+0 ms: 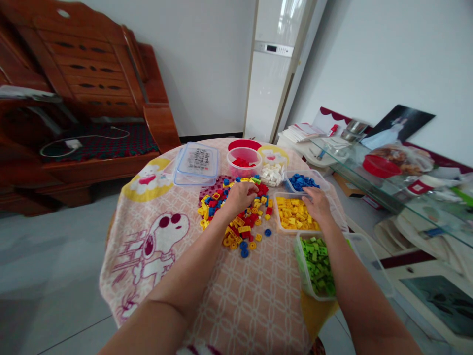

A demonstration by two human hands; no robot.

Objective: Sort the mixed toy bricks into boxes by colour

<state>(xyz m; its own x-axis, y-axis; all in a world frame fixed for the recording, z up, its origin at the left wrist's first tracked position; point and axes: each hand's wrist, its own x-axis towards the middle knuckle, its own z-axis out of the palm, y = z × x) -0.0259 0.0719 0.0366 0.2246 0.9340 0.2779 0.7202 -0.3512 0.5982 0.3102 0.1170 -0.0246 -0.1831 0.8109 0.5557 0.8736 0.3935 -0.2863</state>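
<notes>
My left hand (240, 198) is over the pile of mixed bricks (240, 228), its fingers drawn together at the pile's upper part; what they hold, if anything, is too small to make out. Above the right edge of the box of yellow bricks (293, 214), close to the box of blue bricks (301, 182), is my right hand (317, 202) with its fingers apart. Green bricks (317, 264) fill another box, partly behind my right forearm. White bricks (272, 175) lie in a heap beside a pink tub (244, 165) with red bricks inside.
Stacked clear lids (197, 160) lie at the table's back left. A patterned cloth (236, 291) covers the round table. To the right, a glass shelf (417, 197) holds a red bowl (380, 166) and papers. A wooden bench (92, 162) stands at the left.
</notes>
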